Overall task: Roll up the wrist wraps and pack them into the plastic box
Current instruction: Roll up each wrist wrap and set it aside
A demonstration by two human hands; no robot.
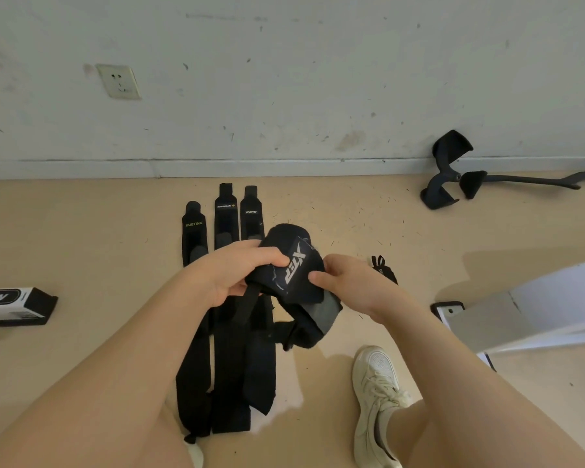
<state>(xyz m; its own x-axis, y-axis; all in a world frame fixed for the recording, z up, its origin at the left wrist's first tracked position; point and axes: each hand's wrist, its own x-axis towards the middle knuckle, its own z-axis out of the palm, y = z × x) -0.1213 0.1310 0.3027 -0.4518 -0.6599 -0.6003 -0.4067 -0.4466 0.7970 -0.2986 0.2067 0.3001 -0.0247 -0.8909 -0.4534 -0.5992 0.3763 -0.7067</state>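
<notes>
At mid-frame, the left hand [232, 270] and right hand [347, 282] are both gripping a half-rolled wrap [289, 265] between them, fingers closed on it, its tail hanging below.

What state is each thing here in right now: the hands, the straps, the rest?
Left hand: gripping the rolled wrap.
Right hand: pinching the wrap's other side.
Rolled wrap: mostly rolled, tail hanging loose.
Three wraps on floor: flat, unrolled, side by side.
Small wrap: lying alone on floor.
Box: lying on its side.
</notes>
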